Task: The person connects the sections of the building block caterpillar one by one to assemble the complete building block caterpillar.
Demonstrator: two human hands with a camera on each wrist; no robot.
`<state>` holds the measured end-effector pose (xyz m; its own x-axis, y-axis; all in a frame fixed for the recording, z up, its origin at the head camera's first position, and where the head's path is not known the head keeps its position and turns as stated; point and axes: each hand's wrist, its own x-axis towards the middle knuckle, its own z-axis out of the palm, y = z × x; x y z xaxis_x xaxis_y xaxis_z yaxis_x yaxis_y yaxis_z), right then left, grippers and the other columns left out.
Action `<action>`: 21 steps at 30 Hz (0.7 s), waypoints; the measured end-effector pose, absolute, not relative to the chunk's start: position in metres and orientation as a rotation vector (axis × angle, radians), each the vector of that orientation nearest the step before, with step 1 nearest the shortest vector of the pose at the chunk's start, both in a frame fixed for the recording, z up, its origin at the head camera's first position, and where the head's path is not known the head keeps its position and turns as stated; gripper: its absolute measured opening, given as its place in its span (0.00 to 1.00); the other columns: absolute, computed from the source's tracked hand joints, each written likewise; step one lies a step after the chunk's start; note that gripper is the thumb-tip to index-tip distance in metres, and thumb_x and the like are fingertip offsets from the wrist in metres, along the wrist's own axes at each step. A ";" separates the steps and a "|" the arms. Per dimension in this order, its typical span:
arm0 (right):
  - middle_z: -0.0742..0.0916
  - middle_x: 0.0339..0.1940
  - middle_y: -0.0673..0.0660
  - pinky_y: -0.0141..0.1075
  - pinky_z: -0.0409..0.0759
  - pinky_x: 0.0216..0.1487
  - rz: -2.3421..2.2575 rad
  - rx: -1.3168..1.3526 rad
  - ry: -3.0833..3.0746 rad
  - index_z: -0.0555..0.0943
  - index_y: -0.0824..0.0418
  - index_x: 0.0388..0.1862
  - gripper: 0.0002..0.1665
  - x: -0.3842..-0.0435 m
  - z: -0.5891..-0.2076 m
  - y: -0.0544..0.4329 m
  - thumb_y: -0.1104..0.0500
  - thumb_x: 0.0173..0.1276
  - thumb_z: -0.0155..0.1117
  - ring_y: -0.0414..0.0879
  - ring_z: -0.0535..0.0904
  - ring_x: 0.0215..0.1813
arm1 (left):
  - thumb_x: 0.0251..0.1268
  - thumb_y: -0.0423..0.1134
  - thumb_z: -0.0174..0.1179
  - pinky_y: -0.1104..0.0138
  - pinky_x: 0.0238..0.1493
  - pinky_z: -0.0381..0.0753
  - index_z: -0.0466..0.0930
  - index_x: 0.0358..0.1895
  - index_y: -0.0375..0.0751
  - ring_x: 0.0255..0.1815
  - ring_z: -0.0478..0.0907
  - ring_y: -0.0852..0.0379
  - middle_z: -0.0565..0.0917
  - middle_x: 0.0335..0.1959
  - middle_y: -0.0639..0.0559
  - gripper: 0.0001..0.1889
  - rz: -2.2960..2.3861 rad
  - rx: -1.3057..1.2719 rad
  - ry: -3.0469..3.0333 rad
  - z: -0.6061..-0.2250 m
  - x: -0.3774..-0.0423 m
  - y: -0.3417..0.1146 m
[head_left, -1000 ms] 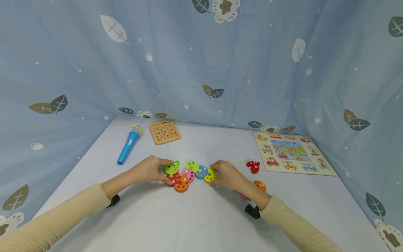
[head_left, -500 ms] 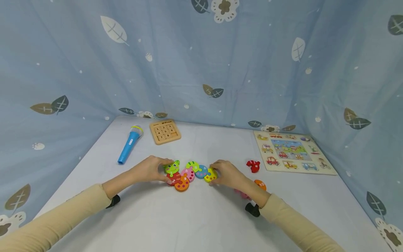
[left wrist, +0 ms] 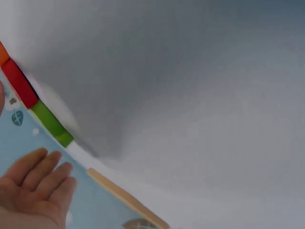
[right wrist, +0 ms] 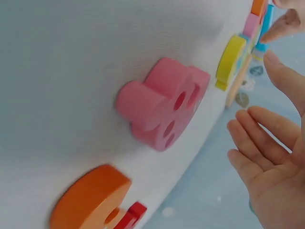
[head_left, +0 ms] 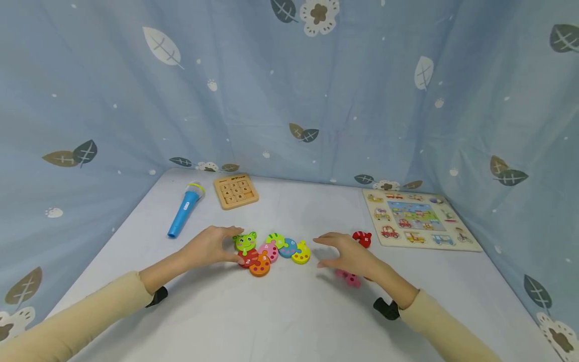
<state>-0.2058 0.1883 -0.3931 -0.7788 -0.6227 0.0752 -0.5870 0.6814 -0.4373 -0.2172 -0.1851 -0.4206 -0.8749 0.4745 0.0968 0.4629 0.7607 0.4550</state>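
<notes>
A caterpillar puzzle of numbered, coloured pieces lies joined on the table, from its smiling green head (head_left: 245,242) through a red piece (head_left: 247,258) to a yellow piece (head_left: 301,253) at its right end. My left hand (head_left: 210,247) curves loosely around the head's left side, thumb tip at the red piece. Just right of the yellow piece, my right hand (head_left: 348,254) is spread with nothing in it. Under and beside that hand lie a loose pink piece (right wrist: 164,102) and a red piece marked 8 (head_left: 362,239). An orange piece (right wrist: 90,200) is mostly hidden by my wrist in the head view.
At the back left are a blue toy microphone (head_left: 183,211) and a wooden number slide puzzle (head_left: 235,191). A wooden vehicle picture board (head_left: 420,220) lies at the back right. Behind the white table (head_left: 253,322) hangs a blue leaf-print cloth (head_left: 253,90).
My right hand has let go of the yellow piece and moved right, its fingers spreading. The left hand has eased slightly away from the green head. The joined pieces keep their arrangement.
</notes>
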 end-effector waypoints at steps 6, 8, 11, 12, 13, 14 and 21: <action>0.80 0.60 0.59 0.49 0.76 0.60 -0.708 -0.973 2.796 0.77 0.64 0.62 0.34 -0.197 -0.388 0.207 0.52 0.59 0.74 0.55 0.74 0.63 | 0.39 0.64 0.73 0.50 0.60 0.74 0.77 0.60 0.36 0.63 0.72 0.40 0.78 0.60 0.40 0.46 0.757 0.722 2.956 -0.421 -0.211 -0.178; 0.80 0.60 0.60 0.50 0.76 0.60 -0.702 -0.940 2.819 0.77 0.63 0.62 0.33 -0.199 -0.389 0.215 0.53 0.59 0.74 0.55 0.74 0.63 | 0.39 0.64 0.74 0.50 0.60 0.74 0.77 0.60 0.36 0.63 0.72 0.40 0.77 0.60 0.40 0.46 0.752 0.709 2.952 -0.421 -0.209 -0.177; 0.80 0.60 0.61 0.51 0.75 0.60 -0.710 -0.895 2.843 0.77 0.64 0.62 0.33 -0.203 -0.391 0.230 0.54 0.59 0.73 0.57 0.73 0.63 | 0.39 0.63 0.74 0.49 0.60 0.74 0.76 0.61 0.36 0.63 0.72 0.39 0.77 0.60 0.39 0.46 0.744 0.694 2.943 -0.421 -0.207 -0.177; 0.80 0.60 0.61 0.52 0.75 0.60 -0.718 -0.884 2.851 0.77 0.64 0.62 0.33 -0.205 -0.392 0.235 0.54 0.59 0.73 0.58 0.73 0.63 | 0.39 0.63 0.74 0.49 0.60 0.74 0.76 0.61 0.36 0.63 0.72 0.39 0.77 0.60 0.39 0.46 0.743 0.691 2.941 -0.421 -0.206 -0.177; 0.80 0.60 0.61 0.52 0.75 0.60 -0.720 -0.877 2.861 0.77 0.64 0.62 0.33 -0.207 -0.393 0.240 0.53 0.59 0.73 0.58 0.74 0.63 | 0.39 0.64 0.73 0.49 0.59 0.74 0.76 0.61 0.36 0.63 0.72 0.39 0.77 0.60 0.39 0.46 0.742 0.690 2.939 -0.422 -0.206 -0.177; 0.80 0.60 0.61 0.52 0.75 0.60 -0.734 -0.869 2.861 0.77 0.64 0.62 0.32 -0.209 -0.394 0.245 0.54 0.60 0.73 0.58 0.74 0.62 | 0.39 0.64 0.73 0.49 0.59 0.74 0.76 0.61 0.36 0.63 0.72 0.39 0.77 0.60 0.39 0.47 0.743 0.686 2.937 -0.422 -0.205 -0.178; 0.83 0.55 0.61 0.55 0.76 0.58 -0.714 -0.835 2.932 0.79 0.66 0.59 0.30 -0.223 -0.397 0.278 0.58 0.57 0.75 0.58 0.77 0.57 | 0.38 0.65 0.73 0.50 0.59 0.75 0.76 0.61 0.35 0.62 0.73 0.40 0.78 0.59 0.39 0.47 0.749 0.693 2.944 -0.423 -0.204 -0.177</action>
